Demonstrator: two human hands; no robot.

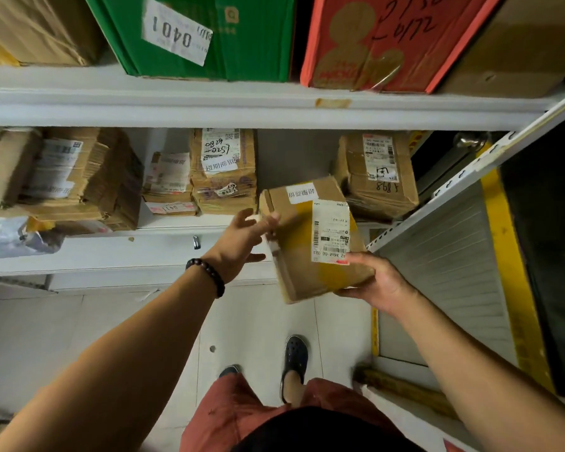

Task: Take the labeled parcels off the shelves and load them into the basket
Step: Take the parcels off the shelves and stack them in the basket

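Observation:
A brown cardboard parcel (310, 239) with a white shipping label and yellow tape hangs in the air in front of the lower shelf (111, 252). My right hand (377, 283) grips its near right corner, thumb on top by the label. My left hand (242, 243) touches the parcel's left edge with spread, fairly straight fingers. Several more labeled brown parcels (222, 171) stand on the lower shelf. No basket shows in this view.
The upper shelf (242, 106) carries a green box (203, 34) marked 0401, a red box (382, 40) and brown cartons. A perforated shelf post (463, 177) slants at the right. Below lie white floor tiles and my feet.

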